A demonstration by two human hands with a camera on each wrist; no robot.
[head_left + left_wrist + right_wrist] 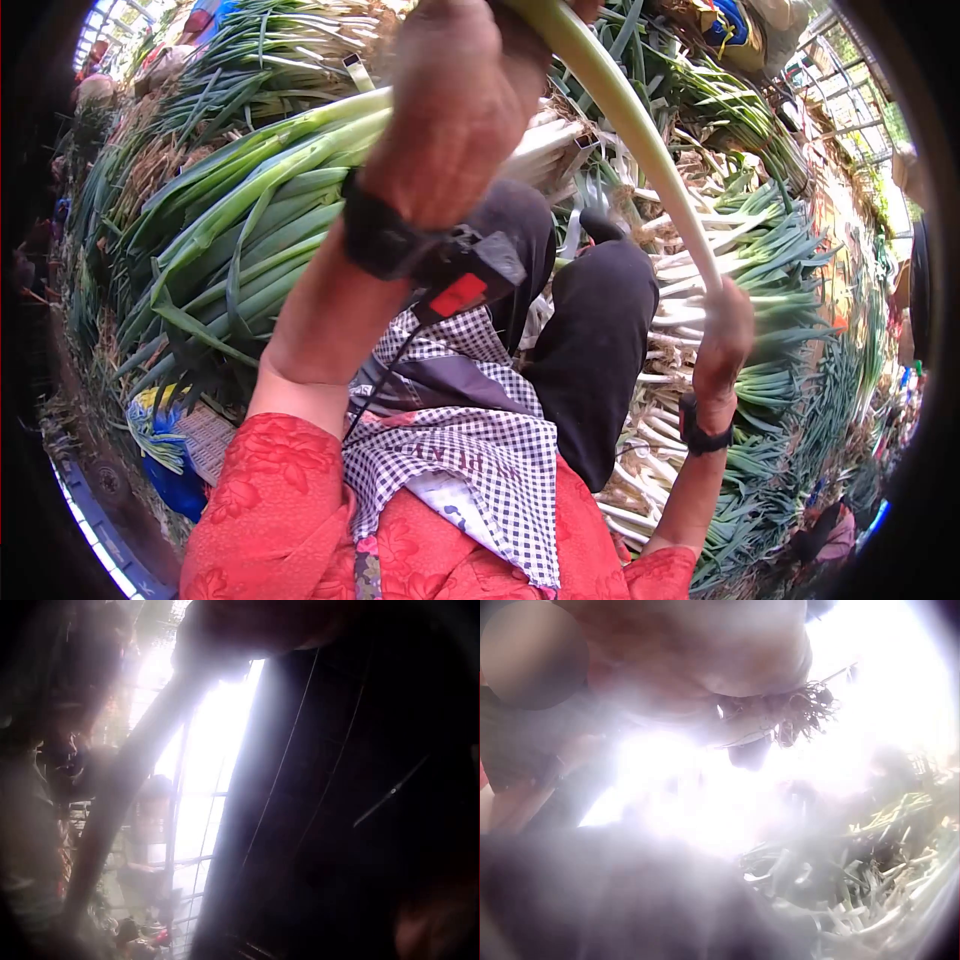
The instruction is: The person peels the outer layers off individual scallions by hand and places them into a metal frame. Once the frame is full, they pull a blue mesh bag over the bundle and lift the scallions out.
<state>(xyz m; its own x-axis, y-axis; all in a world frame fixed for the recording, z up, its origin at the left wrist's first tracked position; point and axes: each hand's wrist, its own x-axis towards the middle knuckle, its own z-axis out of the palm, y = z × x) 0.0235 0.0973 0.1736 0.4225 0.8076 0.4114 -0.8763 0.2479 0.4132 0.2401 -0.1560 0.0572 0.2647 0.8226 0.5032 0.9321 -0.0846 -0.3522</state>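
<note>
Leek (632, 110): raised above the lap, bowed in an arch between the hands, its pale end low at the right.
Left hand (450, 110): far end of the leek; fingers seem curled round it, though the upper edge cuts them off and the hand is blurred.
Right hand (728, 325): fingers gripping the pale end; the right wrist view shows roots (810, 709) poking out past them.
Bend: probably the main risk; pressing the ends closer could crease or snap the stalk.
Grip: if the right fingers loosened, the springy stalk might whip free onto the leeks below.
Cable (385, 375): runs from the camera box (465, 285) on the left wrist, and might catch on leaves during a wide swing.
Left pile (240, 230): thick green leeks, partly hidden behind the left hand and forearm.
Right pile (770, 320): thinner leeks, white ends towards the lap; the right hand covers some.
Knees (595, 310): between the two piles, obstructing a low move across.
Bag (170, 475): blue, near left, beside the sleeve.
</note>
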